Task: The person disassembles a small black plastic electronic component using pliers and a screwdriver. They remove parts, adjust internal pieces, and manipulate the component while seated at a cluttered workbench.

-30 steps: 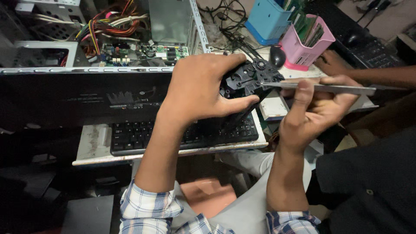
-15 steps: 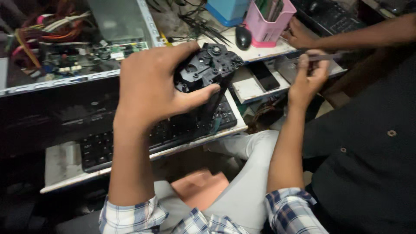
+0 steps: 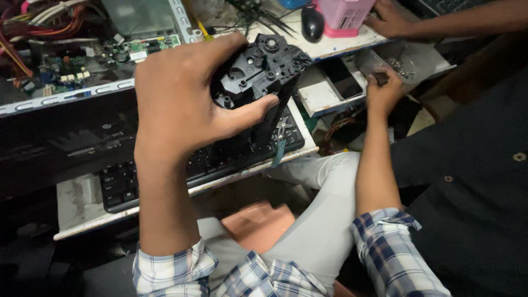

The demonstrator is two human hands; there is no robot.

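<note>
My left hand (image 3: 181, 104) grips a black plastic controller shell (image 3: 261, 69) with posts and round holes, raised above a black keyboard (image 3: 220, 159). The thumb presses on its lower edge. My right hand (image 3: 385, 93) is stretched out to the right, at the rim of an open grey drawer (image 3: 426, 60) that holds several small metal screws. Its fingers are curled around the end of a small dark tool (image 3: 379, 78), most of which the hand hides.
An open computer case with a green circuit board (image 3: 71, 66) and coloured wires lies at the back left. A black mouse (image 3: 312, 23) and a pink container (image 3: 346, 16) stand on the desk. Another person's hand (image 3: 390, 19) rests beside the container; their dark shirt fills the right.
My right hand, which held a long thin tool up beside the shell, has moved away to the drawer on the right. My left hand still holds the shell.
</note>
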